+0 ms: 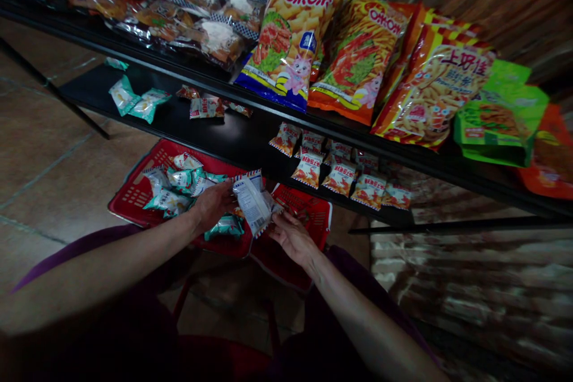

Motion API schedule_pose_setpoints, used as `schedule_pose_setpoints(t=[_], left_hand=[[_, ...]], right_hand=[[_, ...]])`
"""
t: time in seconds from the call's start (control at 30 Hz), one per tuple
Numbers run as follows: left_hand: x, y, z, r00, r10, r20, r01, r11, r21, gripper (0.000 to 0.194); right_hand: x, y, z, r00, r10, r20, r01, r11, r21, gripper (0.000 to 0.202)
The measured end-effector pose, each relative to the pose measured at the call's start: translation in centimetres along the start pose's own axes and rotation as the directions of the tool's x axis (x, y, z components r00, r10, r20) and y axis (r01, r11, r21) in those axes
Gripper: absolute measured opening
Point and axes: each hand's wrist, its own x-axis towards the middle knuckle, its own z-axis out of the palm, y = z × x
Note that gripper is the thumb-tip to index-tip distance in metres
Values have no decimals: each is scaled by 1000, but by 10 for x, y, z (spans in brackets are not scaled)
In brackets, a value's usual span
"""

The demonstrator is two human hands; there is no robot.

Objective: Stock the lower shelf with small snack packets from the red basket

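Between my hands is a small snack packet (252, 202), its pale printed back turned up. My left hand (215, 203) grips its left edge, and my right hand (293, 237) pinches its lower right side. Both are above two red plastic baskets. Several teal and white snack packets (172, 200) lie in the left basket (129, 191), around and beyond my left hand. The right basket (320, 215) is partly hidden by my right hand and the packet; what lies inside it is hard to make out.
On the lower black shelf (250, 137) stand several small orange and white packets (340, 176), with teal packets (150, 104) farther left. Large snack bags (290, 30) and wrapped bread (210, 36) fill the upper shelf. A corrugated wall (470, 274) is on the right.
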Motion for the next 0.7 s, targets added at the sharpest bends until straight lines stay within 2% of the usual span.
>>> schedule_pose_setpoints(t=[0.3,0.47,0.57,0.7], left_hand=[[-1,13,6,996,39,-76,-37,999,30,20],[3,20,7,993,108,-56,-101,988,121,19],[7,19,7,991,111,-78,-102,988,115,16],[9,16,7,996,68,-63,-63,994,84,17]], right_hand=[[-3,3,5,1000,-27,11,27,999,-42,38],[-10,4,15,997,-79,-11,79,997,7,36],[-12,6,17,999,-36,4,36,998,58,33],[-15,7,18,997,26,71,-29,999,34,27]])
